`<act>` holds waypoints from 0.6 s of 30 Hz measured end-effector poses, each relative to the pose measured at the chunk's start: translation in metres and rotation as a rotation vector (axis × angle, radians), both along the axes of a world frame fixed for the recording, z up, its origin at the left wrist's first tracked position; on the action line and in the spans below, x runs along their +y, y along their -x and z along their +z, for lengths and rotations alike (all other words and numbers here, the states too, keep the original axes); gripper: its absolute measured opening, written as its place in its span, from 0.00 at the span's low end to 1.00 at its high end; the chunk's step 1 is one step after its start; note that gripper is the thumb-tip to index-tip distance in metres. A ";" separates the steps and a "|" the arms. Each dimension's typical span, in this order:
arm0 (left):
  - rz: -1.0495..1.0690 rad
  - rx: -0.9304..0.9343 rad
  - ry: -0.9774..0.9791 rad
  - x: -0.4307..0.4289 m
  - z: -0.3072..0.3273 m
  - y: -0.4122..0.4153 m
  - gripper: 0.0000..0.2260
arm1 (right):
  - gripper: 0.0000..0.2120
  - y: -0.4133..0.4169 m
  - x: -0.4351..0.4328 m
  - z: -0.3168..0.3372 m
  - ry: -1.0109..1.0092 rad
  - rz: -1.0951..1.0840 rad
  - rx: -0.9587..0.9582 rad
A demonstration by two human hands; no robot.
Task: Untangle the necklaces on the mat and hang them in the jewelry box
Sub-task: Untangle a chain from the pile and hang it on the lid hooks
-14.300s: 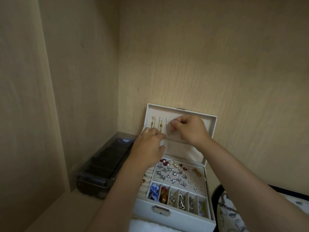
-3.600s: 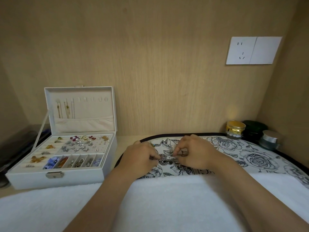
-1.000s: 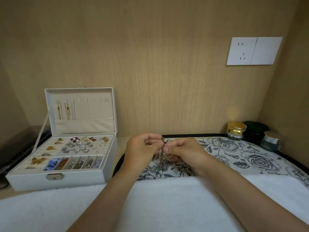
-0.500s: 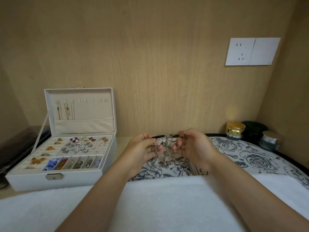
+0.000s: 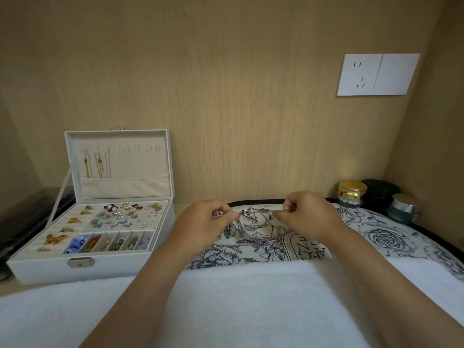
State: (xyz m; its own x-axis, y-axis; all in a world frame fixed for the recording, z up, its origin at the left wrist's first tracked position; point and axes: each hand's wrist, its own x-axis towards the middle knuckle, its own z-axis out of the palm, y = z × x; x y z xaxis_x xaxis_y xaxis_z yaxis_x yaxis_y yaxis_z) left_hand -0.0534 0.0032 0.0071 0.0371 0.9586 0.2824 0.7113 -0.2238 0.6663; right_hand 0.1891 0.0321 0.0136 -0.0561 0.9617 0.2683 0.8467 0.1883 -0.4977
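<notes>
Wood wall (image 5: 226, 96) fills the top of the frame, w/ a white socket plate (image 5: 376, 74) at upper right. A white towel (image 5: 226, 302) spans the bottom edge. Behind it, from center to right, lies the floral mat (image 5: 391, 234). The jewelry box (image 5: 100, 268) sits at center left, just beside the mat, lid upright. Gold chains (image 5: 99, 163) hang inside the lid, and the trays below hold small pieces. Left hand (image 5: 204, 223) and right hand (image 5: 310, 214) are raised over the mat's middle, apart. Each has its fingers curled, pinching part of the silver necklaces (image 5: 258, 243). A strand runs btwn the 2 hands and the rest droops to a tangle on the mat. 3 jars (image 5: 351, 193) stand at far right by the wall.
</notes>
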 end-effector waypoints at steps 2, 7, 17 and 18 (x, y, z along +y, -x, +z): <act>0.002 -0.118 -0.003 0.001 0.000 -0.003 0.09 | 0.22 0.005 -0.003 0.004 0.054 -0.034 0.250; -0.035 -0.679 0.130 0.000 0.002 -0.012 0.12 | 0.17 0.009 -0.002 0.009 0.411 0.211 1.220; 0.084 -0.641 0.015 0.009 -0.007 -0.013 0.10 | 0.23 0.016 0.001 0.003 0.007 0.026 0.521; 0.098 -0.530 -0.009 0.010 -0.010 -0.011 0.10 | 0.23 0.015 0.000 0.002 0.038 0.012 0.473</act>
State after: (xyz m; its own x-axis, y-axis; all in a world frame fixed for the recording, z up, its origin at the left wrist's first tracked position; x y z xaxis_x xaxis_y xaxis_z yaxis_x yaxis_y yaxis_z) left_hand -0.0425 0.0136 -0.0028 -0.2025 0.9479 0.2458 0.2955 -0.1801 0.9382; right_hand 0.1737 0.0325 0.0160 0.0527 0.9714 0.2316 0.5231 0.1707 -0.8350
